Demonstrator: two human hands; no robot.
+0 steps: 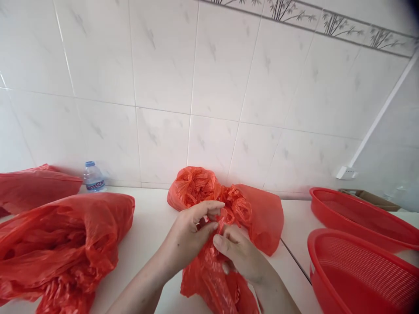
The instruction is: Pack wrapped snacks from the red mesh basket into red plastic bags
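A crumpled red plastic bag (212, 279) hangs down from between my two hands at the front of the white table. My left hand (193, 229) has its thumb and fingers curled toward the gathered upper part of the bag. Close against it on the right, my right hand (240, 255) pinches the same bunched plastic, thumb uppermost. Just behind my fingers sit two more red bags, a rounded bundle (193, 189) on the left and a flatter bag (265, 216) on the right. My hands partly cover where the plastic is gripped.
Large red bags (108, 222) stuffed with crumpled plastic fill the left side. Behind them stands a water bottle (94, 176) with a blue cap. On the right are a red perforated basket (360, 253) and a red basin (347, 213). A tiled wall (216, 78) rises behind the table (147, 226).
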